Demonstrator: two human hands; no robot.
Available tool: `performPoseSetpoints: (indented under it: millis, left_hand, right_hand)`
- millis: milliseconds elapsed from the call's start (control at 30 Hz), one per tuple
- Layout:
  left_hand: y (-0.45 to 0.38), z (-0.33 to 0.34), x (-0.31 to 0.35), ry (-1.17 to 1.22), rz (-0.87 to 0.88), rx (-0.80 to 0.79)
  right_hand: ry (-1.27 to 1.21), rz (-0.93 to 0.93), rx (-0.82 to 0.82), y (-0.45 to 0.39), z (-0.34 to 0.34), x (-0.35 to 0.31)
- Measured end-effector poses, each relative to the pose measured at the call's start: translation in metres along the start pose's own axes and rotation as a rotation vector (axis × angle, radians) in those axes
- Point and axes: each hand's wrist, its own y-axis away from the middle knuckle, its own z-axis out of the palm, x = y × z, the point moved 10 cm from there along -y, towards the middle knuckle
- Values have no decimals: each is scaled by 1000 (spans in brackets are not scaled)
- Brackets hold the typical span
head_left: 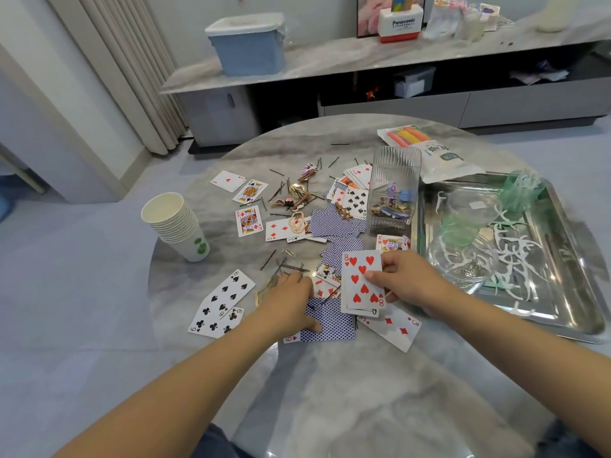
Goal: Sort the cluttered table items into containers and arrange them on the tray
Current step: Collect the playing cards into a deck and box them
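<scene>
Gathering of the playing cards is the step in hand, judged from how both hands lie. The right hand [401, 280] pinches a small stack of cards, thumb across the face of the eight of hearts [362, 281], fingers curled behind it. The left hand [291, 300] lies palm down on a face-down blue-backed card [325, 320], fingers spread forward and thumb against the card's near edge; whether it has lifted that card cannot be told.

Loose cards remain scattered across the round table [330, 391] from nine o'clock to one o'clock of the hands, mixed with hairpins [291, 267] and hair clips [297, 201]. A ribbed clear container [393, 190] stands at one o'clock, already holding small clips. The metal tray [575, 305] sits at three o'clock with floss picks strewn in it. A stack of paper cups [175, 224] stands at ten o'clock.

The next move likely calls for sliding the blue-backed card free of the pins and passing it onto the held stack. Much sorting is left.
</scene>
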Motion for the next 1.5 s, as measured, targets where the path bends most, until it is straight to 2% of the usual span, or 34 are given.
performPoseSetpoints:
  millis: [200,467,734,1001,1167,1267,1367,1434,1501]
  left_hand:
    - [5,-5,-9,8,36,-5]
    - [7,-15,-19,-274,36,1]
    - [6,-8,-1,-247,93,-4]
    - [7,-6,-3,-125,44,-76]
    - [7,-15,-2,38,61,-59]
    - [7,-23,-9,239,14,-81]
    - [11,-52,-14,426,-45,82]
    - [15,-69,-7,505,-12,200]
    - [21,-76,10,500,60,239]
  right_hand:
    - [7,-23,4,2,-1,-2]
    - [75,-39,-34,2,7,1]
    - [114,-18,-71,-3,19,4]
    - [123,3,-49,-2,13,5]
    - [108,33,-21,0,5,7]
    - [2,77,15,-3,-2,14]
    - [-188,178,-3,-4,2,23]
    - [-331,229,-48,-5,11,28]
    - [-419,240,-73,-6,19,29]
